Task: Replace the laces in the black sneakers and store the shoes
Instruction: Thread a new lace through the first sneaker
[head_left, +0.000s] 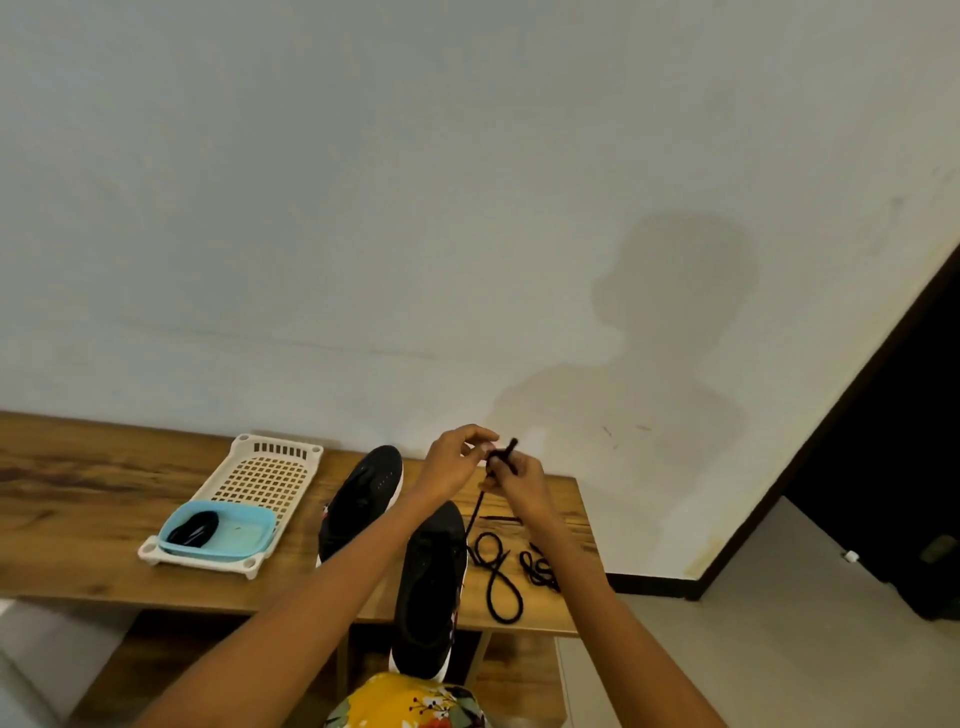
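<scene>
Both hands are up over the far edge of the wooden bench (104, 499), the left hand (452, 462) and right hand (519, 480) each pinching the tip end of a black lace (496, 577). The rest of it hangs down and coils on the bench, just right of the near sneaker (431, 587). That shoe sits right below the hands, lying near-to-far, so the tip goes down and a bit left to the eyelets; the other sneaker (363, 499) sits further left.

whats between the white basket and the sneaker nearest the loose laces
The other black sneaker lies between the white basket and the nearer sneaker, in the head view.
</scene>
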